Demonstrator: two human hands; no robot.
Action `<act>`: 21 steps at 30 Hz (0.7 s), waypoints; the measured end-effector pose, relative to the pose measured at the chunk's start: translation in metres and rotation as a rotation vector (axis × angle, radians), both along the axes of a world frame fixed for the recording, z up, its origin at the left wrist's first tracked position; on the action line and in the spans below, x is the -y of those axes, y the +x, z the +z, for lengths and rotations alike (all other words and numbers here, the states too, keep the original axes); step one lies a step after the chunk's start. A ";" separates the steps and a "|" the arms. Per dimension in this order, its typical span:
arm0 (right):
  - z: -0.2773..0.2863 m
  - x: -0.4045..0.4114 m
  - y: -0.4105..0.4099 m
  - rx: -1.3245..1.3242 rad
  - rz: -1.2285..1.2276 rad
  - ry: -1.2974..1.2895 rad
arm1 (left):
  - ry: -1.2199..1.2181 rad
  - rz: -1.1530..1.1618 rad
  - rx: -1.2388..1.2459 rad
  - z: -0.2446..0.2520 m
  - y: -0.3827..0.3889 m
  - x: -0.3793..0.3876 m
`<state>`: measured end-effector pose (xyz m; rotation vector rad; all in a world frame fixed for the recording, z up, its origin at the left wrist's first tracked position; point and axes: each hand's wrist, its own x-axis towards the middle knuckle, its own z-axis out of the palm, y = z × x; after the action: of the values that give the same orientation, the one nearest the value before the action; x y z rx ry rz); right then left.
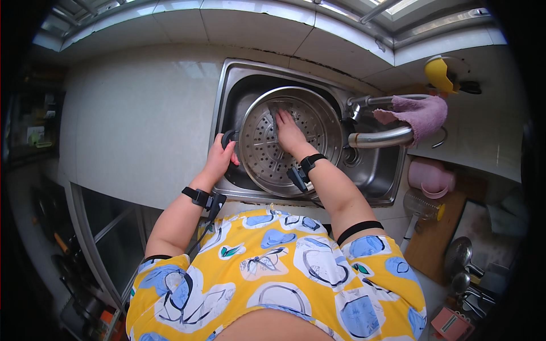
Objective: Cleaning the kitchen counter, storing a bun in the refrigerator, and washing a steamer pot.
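A round stainless-steel steamer pot insert (264, 170) with a perforated bottom rests in the left basin of a steel sink (230, 68). My left hand (222, 155) grips its black side handle (228, 138). Inside, my right hand (290, 130) presses a grey cloth or scouring pad (279, 108) against the perforated bottom; the fingers partly cover the pad. The steamer's other black handle (347, 125) points towards the right basin.
A faucet (355, 111) and a thick metal pipe (379, 138) reach over the right basin, with a pink cloth (420, 113) draped over them. Right of the sink lie a pink jug (431, 177), a clear bottle (420, 206), a wooden board (431, 243) and ladles (458, 253). A tiled wall stands behind.
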<state>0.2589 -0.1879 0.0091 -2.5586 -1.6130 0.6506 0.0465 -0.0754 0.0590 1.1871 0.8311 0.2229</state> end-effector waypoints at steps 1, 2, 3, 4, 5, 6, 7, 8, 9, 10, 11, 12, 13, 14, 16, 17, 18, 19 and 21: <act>0.006 -0.005 -0.012 -0.043 0.133 -0.008 | -0.003 0.000 0.000 0.000 -0.001 0.001; 0.012 -0.005 -0.015 -0.043 0.133 -0.011 | -0.002 -0.011 -0.010 0.001 -0.002 0.002; 0.018 -0.007 -0.018 -0.084 0.146 -0.007 | -0.001 -0.025 -0.020 0.001 -0.002 0.001; 0.021 -0.007 -0.018 -0.124 0.159 -0.003 | -0.002 -0.027 -0.019 0.000 -0.002 0.001; 0.017 -0.005 -0.011 -0.124 0.158 -0.005 | 0.005 -0.016 -0.009 -0.003 -0.002 0.001; 0.011 0.002 0.002 -0.082 0.014 -0.008 | 0.012 -0.003 0.001 -0.003 -0.003 0.002; 0.011 0.004 0.014 -0.039 -0.128 -0.010 | 0.013 -0.002 0.002 -0.003 -0.002 0.002; 0.010 0.007 0.022 -0.039 -0.126 -0.009 | 0.007 -0.006 0.005 -0.004 -0.001 0.002; 0.013 0.010 0.027 -0.017 -0.190 -0.051 | -0.001 -0.014 0.007 -0.004 -0.002 0.002; 0.014 0.011 0.029 0.004 -0.255 -0.093 | -0.001 -0.014 0.006 -0.003 -0.002 0.002; 0.012 0.008 0.022 0.004 -0.256 -0.092 | 0.007 -0.014 0.006 -0.003 -0.003 0.001; 0.010 -0.001 0.009 -0.004 -0.104 -0.080 | 0.015 -0.014 0.008 -0.003 -0.001 0.001; 0.008 -0.008 -0.004 -0.014 0.051 -0.067 | 0.015 -0.012 0.009 -0.003 -0.001 0.001; 0.006 -0.012 -0.017 -0.001 0.106 -0.059 | 0.009 -0.008 0.010 -0.005 -0.003 0.002; 0.015 -0.010 -0.010 -0.034 0.058 -0.054 | 0.004 -0.003 0.009 -0.006 -0.005 0.001; 0.018 -0.009 -0.002 -0.067 0.010 -0.049 | -0.005 -0.002 0.013 -0.005 -0.005 0.001; 0.018 -0.008 0.007 -0.037 -0.107 -0.076 | -0.011 -0.002 0.019 -0.005 -0.004 0.001; 0.016 -0.008 0.007 -0.037 -0.105 -0.074 | -0.009 -0.001 0.019 -0.003 -0.002 0.000; 0.015 -0.010 0.003 0.032 -0.130 -0.172 | -0.020 -0.015 -0.020 0.001 0.000 0.000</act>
<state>0.2623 -0.1780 0.0244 -2.7798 -1.4418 0.7716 0.0461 -0.0756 0.0596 1.1775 0.8400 0.1903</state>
